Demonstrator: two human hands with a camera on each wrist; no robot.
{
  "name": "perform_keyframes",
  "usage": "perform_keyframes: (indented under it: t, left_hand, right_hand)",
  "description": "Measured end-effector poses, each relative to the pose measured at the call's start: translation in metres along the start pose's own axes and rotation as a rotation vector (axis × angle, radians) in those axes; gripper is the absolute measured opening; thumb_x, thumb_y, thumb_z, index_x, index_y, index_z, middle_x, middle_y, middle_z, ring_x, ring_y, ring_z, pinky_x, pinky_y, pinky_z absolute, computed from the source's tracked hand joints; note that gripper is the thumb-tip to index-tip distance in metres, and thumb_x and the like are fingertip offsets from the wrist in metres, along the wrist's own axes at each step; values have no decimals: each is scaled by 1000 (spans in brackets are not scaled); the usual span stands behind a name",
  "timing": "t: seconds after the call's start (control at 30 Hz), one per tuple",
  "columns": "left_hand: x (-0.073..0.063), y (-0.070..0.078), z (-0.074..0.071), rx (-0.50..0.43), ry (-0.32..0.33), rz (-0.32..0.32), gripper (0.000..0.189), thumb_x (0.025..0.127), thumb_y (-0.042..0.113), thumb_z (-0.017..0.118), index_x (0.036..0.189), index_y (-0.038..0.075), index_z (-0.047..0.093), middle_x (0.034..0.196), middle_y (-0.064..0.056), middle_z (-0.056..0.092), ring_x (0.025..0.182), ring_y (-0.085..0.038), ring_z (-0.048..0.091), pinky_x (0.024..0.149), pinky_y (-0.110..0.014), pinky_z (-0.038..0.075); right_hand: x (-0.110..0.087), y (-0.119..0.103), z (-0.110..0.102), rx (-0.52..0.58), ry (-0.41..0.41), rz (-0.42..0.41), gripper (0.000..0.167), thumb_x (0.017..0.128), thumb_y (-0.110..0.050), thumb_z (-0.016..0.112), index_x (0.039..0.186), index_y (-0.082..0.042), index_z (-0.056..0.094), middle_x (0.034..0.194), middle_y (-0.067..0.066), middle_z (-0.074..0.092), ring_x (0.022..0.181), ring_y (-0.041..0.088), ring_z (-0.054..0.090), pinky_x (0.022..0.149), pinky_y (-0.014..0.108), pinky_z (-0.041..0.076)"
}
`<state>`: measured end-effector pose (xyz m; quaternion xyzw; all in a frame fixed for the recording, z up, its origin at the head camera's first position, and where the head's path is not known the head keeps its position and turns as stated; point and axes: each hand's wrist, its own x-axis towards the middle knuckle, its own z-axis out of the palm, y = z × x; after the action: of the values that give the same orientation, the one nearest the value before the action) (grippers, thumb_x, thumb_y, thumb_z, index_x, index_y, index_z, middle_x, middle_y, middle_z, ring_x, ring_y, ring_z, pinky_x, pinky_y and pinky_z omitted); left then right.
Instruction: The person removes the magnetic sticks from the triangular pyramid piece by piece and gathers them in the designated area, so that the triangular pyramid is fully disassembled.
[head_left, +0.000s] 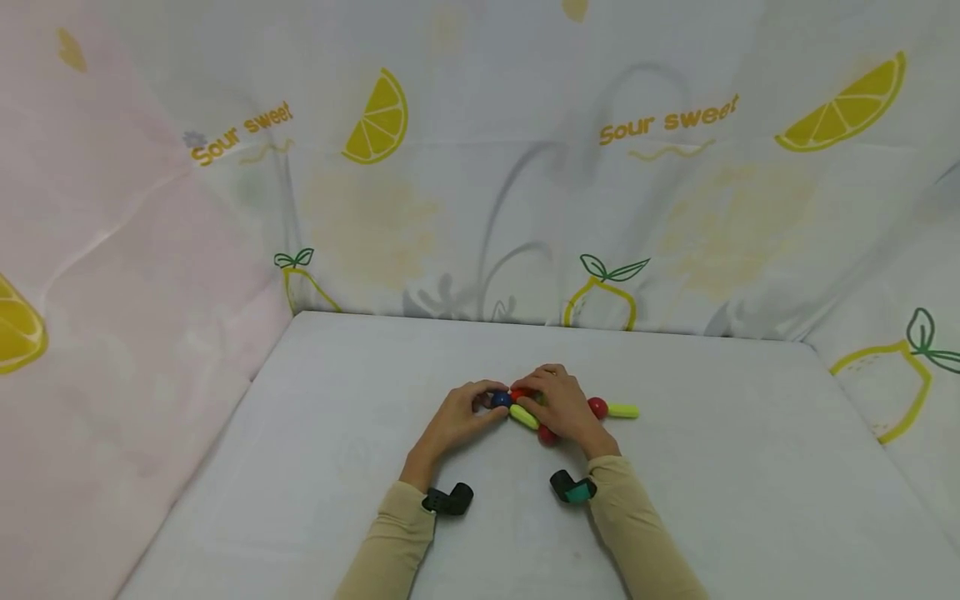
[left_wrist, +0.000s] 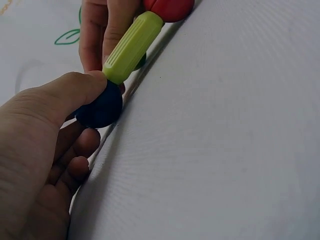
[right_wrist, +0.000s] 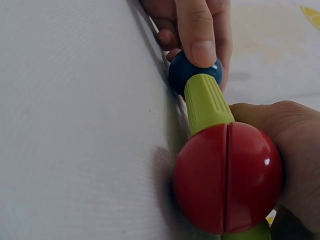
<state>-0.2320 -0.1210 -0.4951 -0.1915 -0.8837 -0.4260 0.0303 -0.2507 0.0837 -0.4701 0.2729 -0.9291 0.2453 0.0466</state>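
My left hand pinches a blue ball between thumb and fingers, low over the white table. A ribbed yellow-green rod joins that ball to a red ball with a groove across it. Beside the blue ball, my right hand grips an orange-red piece, mostly covered by its fingers. Past the right hand lies another red ball with a yellow-green rod sticking out to the right. The links beneath the right hand are hidden.
The white table stretches out around the hands. Behind it hangs a white cloth printed with lemons and lettering. Each wrist wears a black camera band, the left one and the right one.
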Motion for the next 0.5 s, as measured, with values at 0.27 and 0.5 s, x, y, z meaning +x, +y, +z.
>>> perform_keyframes:
  t: [0.27,0.5]
  left_hand:
    - [0,-1,0,9,-4,6,33,86,28,70,116,18,65,87,5,63,77,-7,51,70,-21,43]
    - [0,-3,1,-9,-1,2,30,84,26,72,112,18,66,85,4,61,76,-8,52,69,-20,44]
  right_hand:
    - [0,0,-1,14,10,-12,20,89,-25,66,107,-20,70,110,4,67,117,33,48,90,57,42]
    - [0,0,0,16,26,44,21,88,-28,66,107,-19,70,110,5,67,118,33,47,90,57,41]
